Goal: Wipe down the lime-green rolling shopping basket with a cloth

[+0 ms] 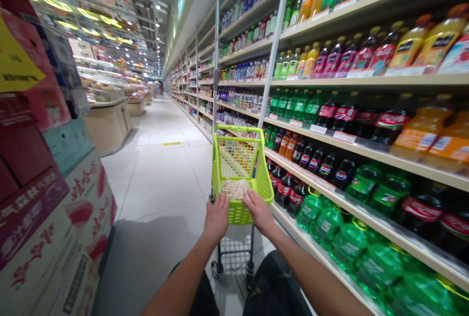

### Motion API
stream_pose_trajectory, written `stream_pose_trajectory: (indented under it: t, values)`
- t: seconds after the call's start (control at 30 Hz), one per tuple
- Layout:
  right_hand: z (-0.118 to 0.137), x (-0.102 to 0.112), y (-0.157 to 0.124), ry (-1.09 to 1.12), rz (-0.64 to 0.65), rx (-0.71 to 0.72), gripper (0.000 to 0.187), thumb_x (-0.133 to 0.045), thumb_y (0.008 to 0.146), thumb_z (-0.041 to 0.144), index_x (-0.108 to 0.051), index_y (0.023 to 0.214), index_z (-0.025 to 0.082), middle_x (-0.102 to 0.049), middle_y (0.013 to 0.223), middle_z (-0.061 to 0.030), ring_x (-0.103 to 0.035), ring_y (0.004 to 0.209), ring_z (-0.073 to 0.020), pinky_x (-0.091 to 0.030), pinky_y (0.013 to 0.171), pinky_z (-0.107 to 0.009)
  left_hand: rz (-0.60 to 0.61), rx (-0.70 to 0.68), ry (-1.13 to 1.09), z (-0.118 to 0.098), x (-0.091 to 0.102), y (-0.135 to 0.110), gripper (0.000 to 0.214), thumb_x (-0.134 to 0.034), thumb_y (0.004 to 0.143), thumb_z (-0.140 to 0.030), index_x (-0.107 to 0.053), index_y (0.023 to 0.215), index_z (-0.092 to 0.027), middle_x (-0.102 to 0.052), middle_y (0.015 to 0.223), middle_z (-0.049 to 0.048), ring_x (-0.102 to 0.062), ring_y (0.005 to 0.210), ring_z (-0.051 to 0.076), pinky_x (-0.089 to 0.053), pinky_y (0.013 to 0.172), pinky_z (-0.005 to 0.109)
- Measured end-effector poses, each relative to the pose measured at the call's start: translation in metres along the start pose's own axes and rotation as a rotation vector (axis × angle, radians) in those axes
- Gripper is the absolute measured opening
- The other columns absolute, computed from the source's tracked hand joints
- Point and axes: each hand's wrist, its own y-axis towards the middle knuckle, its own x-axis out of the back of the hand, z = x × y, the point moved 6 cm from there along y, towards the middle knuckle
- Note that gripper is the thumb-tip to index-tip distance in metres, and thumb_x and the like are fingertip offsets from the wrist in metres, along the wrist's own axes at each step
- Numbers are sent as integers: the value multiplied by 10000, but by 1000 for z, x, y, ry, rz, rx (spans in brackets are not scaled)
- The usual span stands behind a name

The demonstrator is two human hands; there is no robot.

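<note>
Low in the middle of the frame, the left hand (217, 217) and the right hand (259, 211) both rested on the near rim of a lime-green shopping cart (240, 169), fingers curled down over the edge and closed on it. The work in hand looked like shopping along a drinks aisle, and it seemed barely begun: the basket held only one pale speckled packet (235, 188) against its near wall, with the rest of the mesh showing bare, and the lower wire rack (236, 252) carried nothing visible. Along the right of the frame ran shelves of soft-drink bottles (330, 169), and the cart's right side stood just beside their lowest edge, so there was little spare room on that side. At the left edge rose stacked cardboard cartons (47, 218), well apart from the cart. Between them the tiled floor (164, 159) lay open, running up toward the centre of the frame, with display counters (108, 123) at the middle left standing back from the path.
</note>
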Motion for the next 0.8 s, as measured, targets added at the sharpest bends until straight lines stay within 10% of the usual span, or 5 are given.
stream_pose_trajectory:
  t: [0.17, 0.4, 0.63, 0.8]
  values:
    - [-61, 36, -19, -167, -42, -264, 431, -387, 769, 23, -564, 1135, 170, -458, 1283, -141, -369, 1222, -260, -337, 954, -463, 11, 20, -12, -2, 0, -3, 578, -237, 762, -11, -302, 1321, -143, -214, 1431, 89, -137, 1325, 237, -222, 1021, 518]
    - [17, -9, -4, 36, -53, -20, 559, -387, 696, -28, -498, 1206, 173, -464, 1286, -108, -333, 1248, -199, -318, 995, -416, -14, -18, 18, -6, -6, -4, 602, -252, 751, -14, -272, 1334, -162, -208, 1433, 84, -136, 1326, 233, -238, 1013, 517]
    - [-60, 38, -29, -139, -94, -334, 481, -333, 755, 3, -523, 1175, 141, -445, 1296, -135, -343, 1239, -249, -313, 966, -493, 5, -16, 11, -6, -4, -6, 610, -244, 749, -4, -258, 1340, -152, -177, 1440, 72, -135, 1326, 234, -231, 1020, 509]
    - [-3, 5, -22, 40, -185, -201, 534, -336, 724, -1, -479, 1221, 132, -454, 1291, -123, -321, 1254, -203, -324, 998, -434, 39, -22, 28, -10, -3, -8, 637, -252, 737, 5, -220, 1351, -160, -156, 1443, 81, -113, 1329, 235, -248, 1014, 503]
